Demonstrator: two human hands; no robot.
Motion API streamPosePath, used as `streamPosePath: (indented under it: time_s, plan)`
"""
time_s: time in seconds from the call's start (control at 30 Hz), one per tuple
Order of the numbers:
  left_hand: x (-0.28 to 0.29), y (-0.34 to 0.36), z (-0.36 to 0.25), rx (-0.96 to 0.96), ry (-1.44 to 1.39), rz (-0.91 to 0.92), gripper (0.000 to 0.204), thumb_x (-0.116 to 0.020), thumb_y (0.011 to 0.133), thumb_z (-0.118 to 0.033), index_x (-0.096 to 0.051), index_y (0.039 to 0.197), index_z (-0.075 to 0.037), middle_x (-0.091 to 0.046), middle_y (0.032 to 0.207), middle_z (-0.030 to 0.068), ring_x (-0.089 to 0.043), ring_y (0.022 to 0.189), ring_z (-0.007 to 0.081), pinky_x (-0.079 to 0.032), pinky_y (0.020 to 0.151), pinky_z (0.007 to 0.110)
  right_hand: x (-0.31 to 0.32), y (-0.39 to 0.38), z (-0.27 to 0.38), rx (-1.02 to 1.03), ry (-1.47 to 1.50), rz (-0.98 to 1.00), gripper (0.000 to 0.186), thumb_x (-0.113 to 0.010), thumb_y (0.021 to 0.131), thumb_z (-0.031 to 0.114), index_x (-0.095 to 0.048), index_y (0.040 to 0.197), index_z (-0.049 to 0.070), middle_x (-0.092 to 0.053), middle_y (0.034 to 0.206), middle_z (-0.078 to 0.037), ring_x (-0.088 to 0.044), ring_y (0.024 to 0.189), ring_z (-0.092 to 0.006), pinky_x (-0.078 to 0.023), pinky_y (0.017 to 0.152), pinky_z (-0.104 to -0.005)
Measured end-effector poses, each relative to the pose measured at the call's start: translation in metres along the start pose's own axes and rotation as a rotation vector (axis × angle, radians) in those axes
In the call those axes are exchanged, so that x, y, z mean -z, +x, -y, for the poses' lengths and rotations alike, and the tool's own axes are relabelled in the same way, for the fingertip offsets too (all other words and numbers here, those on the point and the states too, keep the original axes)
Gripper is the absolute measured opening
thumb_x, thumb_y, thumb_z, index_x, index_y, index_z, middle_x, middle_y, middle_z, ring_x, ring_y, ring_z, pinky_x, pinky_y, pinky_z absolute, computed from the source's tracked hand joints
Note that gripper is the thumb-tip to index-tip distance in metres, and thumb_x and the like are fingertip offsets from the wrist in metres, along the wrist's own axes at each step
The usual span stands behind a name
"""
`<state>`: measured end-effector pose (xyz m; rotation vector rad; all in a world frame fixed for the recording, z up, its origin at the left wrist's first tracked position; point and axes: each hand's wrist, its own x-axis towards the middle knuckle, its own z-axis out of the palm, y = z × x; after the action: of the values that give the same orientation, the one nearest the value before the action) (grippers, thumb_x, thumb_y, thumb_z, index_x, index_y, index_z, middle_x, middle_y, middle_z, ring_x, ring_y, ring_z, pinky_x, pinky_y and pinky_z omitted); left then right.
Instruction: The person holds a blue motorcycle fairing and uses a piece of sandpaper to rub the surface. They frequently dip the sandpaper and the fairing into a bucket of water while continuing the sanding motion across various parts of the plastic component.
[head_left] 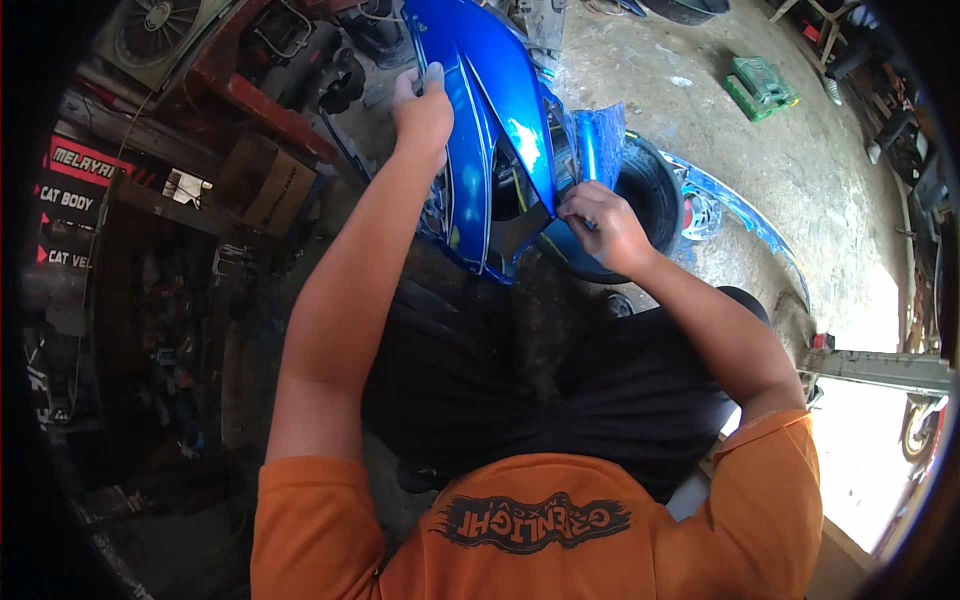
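Note:
A glossy blue motorcycle body panel with pointed ends and a gap along its lower part stands tilted in front of my knees. My left hand is closed around its left edge, high up, with some of the fingers hidden behind it. Lower on the right, my right hand pinches the panel's pointed corner between thumb and fingers. Whether anything small is also between those fingertips cannot be seen. Just behind that hand sits a round black tub, with a blue sheet-like piece at its far side.
Another blue curved strip lies on the concrete floor to the right. Farther off rests a green case. On the left are a cardboard box, a red metal frame and a cluttered dark shelf. Another person's foot shows at far right.

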<state>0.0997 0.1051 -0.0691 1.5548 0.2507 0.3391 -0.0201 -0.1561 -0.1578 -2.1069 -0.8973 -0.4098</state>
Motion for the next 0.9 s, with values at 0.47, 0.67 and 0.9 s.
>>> streamPosePath:
  time_s: [0.47,0.67,0.9]
  plan:
    - [-0.021,0.024,0.002,0.130,-0.041,0.266,0.050,-0.058,0.113,-0.038,-0.058,0.140,0.004,-0.070,0.124,0.0169,-0.068,0.109,0.0230,-0.055,0.096,0.041,-0.008,0.021,0.008,-0.355,0.145,-0.286,0.040,-0.079,0.090,-0.004,-0.067,0.127,0.008,-0.068,0.104,-0.014,-0.070,0.093,-0.0252,-0.058,0.080,-0.0378]
    - [-0.054,0.004,-0.021,-0.067,0.002,0.177,0.046,-0.072,0.105,-0.028,-0.058,0.138,0.002,-0.069,0.112,0.0118,-0.064,0.095,0.0174,-0.053,0.085,0.034,0.020,0.028,-0.034,-0.727,0.821,-0.253,0.067,-0.079,0.090,-0.010,-0.047,0.144,0.013,-0.070,0.111,-0.008,-0.069,0.082,-0.0158,-0.056,0.065,-0.0337]
    - [-0.090,-0.016,-0.071,-0.335,-0.177,0.266,0.044,-0.067,0.106,-0.005,-0.048,0.145,0.005,-0.072,0.120,0.0150,-0.070,0.101,0.0162,-0.057,0.087,0.030,0.067,0.044,-0.041,-0.652,0.896,-0.422,0.071,-0.077,0.088,-0.016,-0.047,0.146,0.012,-0.067,0.116,-0.006,-0.069,0.096,-0.0156,-0.058,0.079,-0.0319]
